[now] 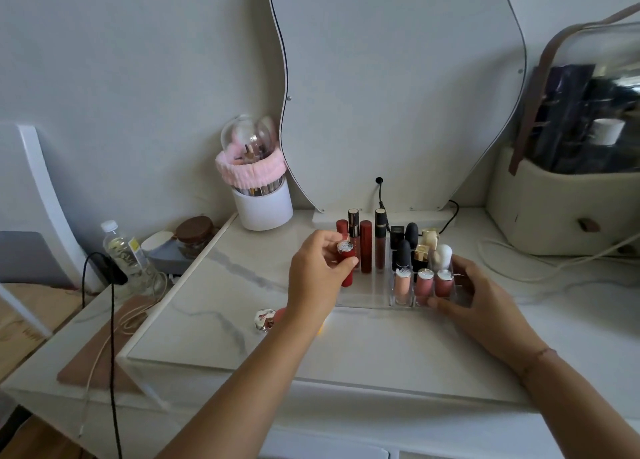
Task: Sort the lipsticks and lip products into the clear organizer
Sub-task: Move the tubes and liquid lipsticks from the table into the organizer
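The red cylindrical lipstick tube (346,268) with a silver cap stands upright at the left end of the clear acrylic organizer (367,301). The left hand (317,278) pinches it between thumb and curled fingers. The right hand (485,299) grips the organizer's near right corner, thumb on its front wall.

Bare left hand (315,278), bare right hand (485,306), thin wrist band (540,354)

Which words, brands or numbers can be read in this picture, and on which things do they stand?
None can be read with certainty.
Water bottle: label print, too blurred.
Tall dark tube: faint lettering, too small.
Red lipstick in the left hand: cap mark, blurred.
Clear organizer held by the right hand: no text seen.
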Tool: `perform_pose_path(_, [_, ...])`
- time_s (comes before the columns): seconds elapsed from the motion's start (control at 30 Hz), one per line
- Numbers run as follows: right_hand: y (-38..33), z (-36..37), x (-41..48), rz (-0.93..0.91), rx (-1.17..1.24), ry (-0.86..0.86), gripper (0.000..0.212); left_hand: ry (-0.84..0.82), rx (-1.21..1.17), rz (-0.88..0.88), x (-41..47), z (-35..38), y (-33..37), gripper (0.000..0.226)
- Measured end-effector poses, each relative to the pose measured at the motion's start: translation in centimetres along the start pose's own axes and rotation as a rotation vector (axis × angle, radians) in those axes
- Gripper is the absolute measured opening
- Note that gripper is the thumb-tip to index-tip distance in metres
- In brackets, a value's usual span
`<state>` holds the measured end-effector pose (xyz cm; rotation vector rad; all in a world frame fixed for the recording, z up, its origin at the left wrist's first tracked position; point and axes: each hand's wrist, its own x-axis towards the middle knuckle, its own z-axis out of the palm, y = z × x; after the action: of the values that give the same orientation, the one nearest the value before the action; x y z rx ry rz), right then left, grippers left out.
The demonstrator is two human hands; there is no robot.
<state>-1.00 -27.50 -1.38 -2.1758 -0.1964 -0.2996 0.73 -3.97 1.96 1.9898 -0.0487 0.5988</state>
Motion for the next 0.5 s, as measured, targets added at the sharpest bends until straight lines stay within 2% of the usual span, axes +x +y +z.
perform_pose_path(0.17, [0.2,0.1,0.2,-0.005,-0.007,-0.002,0.069,0.003,0.078,0.032,0.1,0.2,-0.6,0.043])
perform_pose_path(0.5, [0.2,0.1,0.2,-0.008,-0.013,0.003,0.068,0.003,0.088,0.014,-0.1,-0.1,-1.2,0.052])
